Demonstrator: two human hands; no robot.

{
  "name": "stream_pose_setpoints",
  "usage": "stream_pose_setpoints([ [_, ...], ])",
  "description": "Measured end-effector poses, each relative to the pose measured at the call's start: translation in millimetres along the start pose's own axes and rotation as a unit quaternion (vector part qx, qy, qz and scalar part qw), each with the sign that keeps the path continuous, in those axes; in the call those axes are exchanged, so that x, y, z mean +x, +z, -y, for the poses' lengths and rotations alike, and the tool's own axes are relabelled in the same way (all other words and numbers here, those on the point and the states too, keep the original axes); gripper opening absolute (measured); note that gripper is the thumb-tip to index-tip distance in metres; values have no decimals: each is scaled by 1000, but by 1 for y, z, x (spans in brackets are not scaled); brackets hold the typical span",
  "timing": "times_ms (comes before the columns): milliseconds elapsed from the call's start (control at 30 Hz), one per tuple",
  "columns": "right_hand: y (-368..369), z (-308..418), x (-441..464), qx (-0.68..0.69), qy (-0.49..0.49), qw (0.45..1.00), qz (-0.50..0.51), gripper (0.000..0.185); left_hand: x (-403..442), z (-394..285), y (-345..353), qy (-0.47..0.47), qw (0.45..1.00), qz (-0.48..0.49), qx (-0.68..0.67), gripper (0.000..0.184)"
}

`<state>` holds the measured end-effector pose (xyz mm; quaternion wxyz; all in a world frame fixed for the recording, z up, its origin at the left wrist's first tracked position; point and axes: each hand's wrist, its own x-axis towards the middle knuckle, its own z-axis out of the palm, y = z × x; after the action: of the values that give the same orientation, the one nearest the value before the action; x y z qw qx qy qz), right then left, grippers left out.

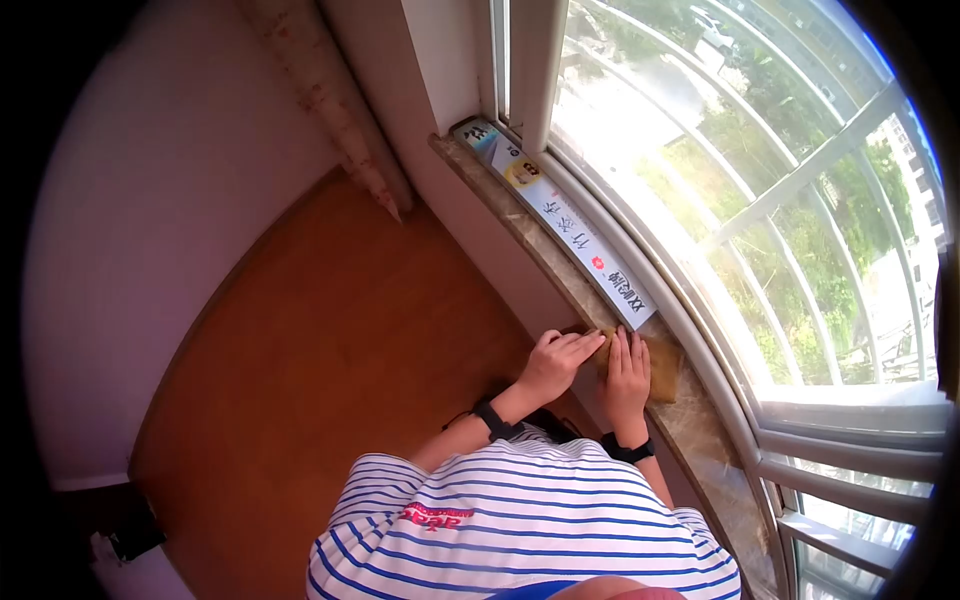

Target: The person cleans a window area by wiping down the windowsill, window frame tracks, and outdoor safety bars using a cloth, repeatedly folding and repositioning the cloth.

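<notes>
On the stone windowsill, a folded yellow-brown cloth lies partly beneath my hands. My left hand is at the cloth's left edge, its fingers pressed together and seemingly pinching it; the thumb is partly hidden. My right hand rests on top of the cloth with the fingers stretched out flat, close beside the left fingertips. Just beyond the fingertips is the near end of a long, narrow white box printed with Chinese characters. It lies along the sill against the window frame.
The brown marbled windowsill curves along the barred window on the right. A patterned curtain hangs in the corner. Below on the left is an orange-brown floor. A dark object stands at the lower left.
</notes>
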<state>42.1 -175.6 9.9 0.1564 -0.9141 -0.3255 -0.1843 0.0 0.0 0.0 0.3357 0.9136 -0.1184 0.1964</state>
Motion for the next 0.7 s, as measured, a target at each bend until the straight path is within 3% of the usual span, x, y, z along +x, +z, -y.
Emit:
stream_pose_setpoints([
  [233,-32,23,1,-15,38,999,28,58,2,-4,-34,30,999,26,-37,57],
  [333,-30,18,3,-35,18,999,31,56,0,16,-26,-49,987,104,-111,73],
  [367,-38,18,4,-48,30,998,26,56,0,21,-23,-33,986,109,-120,73],
  [433,-52,21,6,-1,5,999,42,48,9,23,-30,-200,907,278,-245,75],
  [467,-59,23,8,9,-6,999,34,39,12,24,-38,-184,907,286,-247,75],
  [533,-78,33,8,31,-1,999,42,38,24,26,-54,-10,911,374,-172,80],
  [567,-85,41,5,68,-4,996,59,37,28,28,-52,4,909,378,-174,80],
  [633,-91,51,0,59,10,997,38,35,35,31,-47,-56,823,413,-386,79],
  [667,-91,56,-3,39,29,999,23,35,35,29,-44,-103,768,433,-459,64],
  [700,-91,63,-6,21,48,999,10,34,39,26,-42,-99,765,445,-455,64],
])
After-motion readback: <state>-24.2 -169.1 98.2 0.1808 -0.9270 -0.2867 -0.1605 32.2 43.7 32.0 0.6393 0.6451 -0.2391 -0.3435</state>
